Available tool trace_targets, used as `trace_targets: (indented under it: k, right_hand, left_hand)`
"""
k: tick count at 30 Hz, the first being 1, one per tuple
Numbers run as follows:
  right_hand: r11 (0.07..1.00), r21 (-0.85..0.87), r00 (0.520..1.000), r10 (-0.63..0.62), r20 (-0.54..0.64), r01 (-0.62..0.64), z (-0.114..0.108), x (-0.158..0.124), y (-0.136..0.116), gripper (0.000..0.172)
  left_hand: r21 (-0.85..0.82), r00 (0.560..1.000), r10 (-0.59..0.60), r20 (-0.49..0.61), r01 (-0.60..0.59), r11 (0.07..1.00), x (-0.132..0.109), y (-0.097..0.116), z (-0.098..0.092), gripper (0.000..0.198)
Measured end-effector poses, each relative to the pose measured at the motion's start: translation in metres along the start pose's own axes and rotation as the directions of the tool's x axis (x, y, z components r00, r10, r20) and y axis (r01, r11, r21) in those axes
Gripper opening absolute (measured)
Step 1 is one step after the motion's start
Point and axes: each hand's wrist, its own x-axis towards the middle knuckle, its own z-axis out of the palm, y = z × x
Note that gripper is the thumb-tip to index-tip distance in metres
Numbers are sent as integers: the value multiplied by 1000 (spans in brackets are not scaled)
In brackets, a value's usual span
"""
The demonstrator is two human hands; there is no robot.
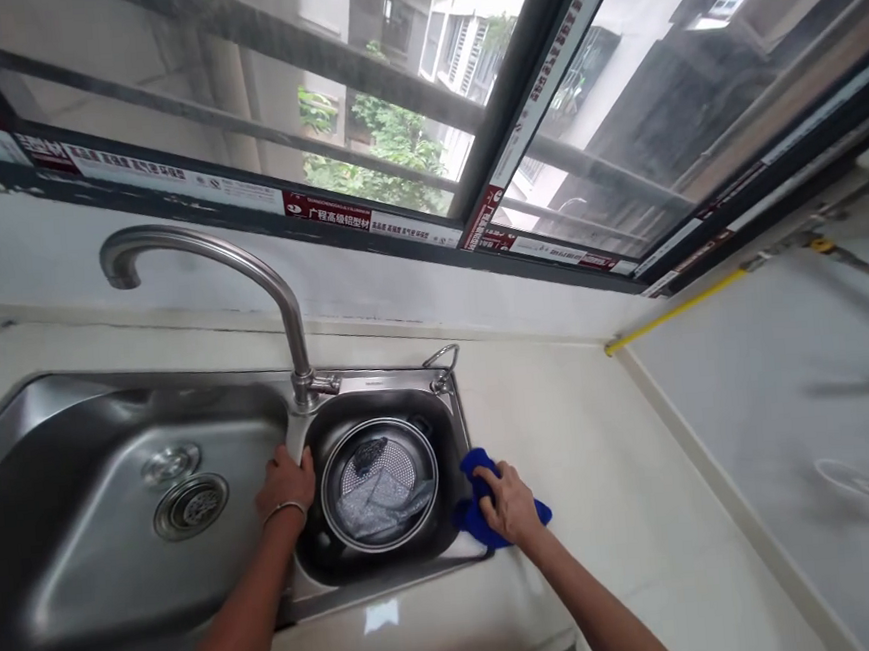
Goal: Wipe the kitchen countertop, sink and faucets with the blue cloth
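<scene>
While a crumpled blue cloth [472,519] is gripped by the right hand [506,505] against the white surface [602,453], the left hand [285,483] is laid half-open, holding nothing, on the rim of the stainless steel sink [80,514], beside a round metal mesh strainer [379,485].

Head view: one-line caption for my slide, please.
Left hand on the stainless steel sink's divider, right hand holding a blue cloth on the white countertop.
</scene>
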Motion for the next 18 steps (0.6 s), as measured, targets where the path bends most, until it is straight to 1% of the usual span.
trace_targets:
  k: [3, 6, 9, 11, 13, 14, 16, 18]
  right_hand:
    - [999, 50, 994, 13, -105, -8, 10, -56, -4, 52]
    - [989, 118, 978, 105, -179, -84, 12, -110, -7, 54]
    - [976, 165, 966, 174, -190, -143, 10, -154, -7, 55]
    - [972, 170, 967, 189, -170, -161, 9, -171, -8, 59]
    - [973, 146, 963, 205, -174, -181, 12, -174, -8, 62]
    - [973, 123, 960, 214, -182, -194, 14, -170, -8, 64]
    - [974, 65, 956, 224, -189, -215, 17, -149, -9, 65]
    - [974, 0, 960, 223, -170, -226, 18, -117, -8, 63]
  left_hand:
    - [-8, 1000, 7, 7, -7, 1000, -2, 3, -3, 60]
    - [-12, 1000, 18, 19, -18, 1000, -4, 4, -6, 62]
    - [-7, 1000, 18, 23, -18, 1000, -5, 6, -7, 61]
    - [-1, 1000, 10, 21, -10, 1000, -6, 6, -7, 61]
    - [5, 1000, 5, 21, -5, 1000, -5, 7, -7, 61]
    - [7, 1000, 4, 22, -4, 1000, -5, 7, -7, 61]
    - [10, 1000, 2, 22, -2, 1000, -5, 7, -6, 61]
    - [10, 1000, 0, 18, 0, 1000, -4, 6, -5, 62]
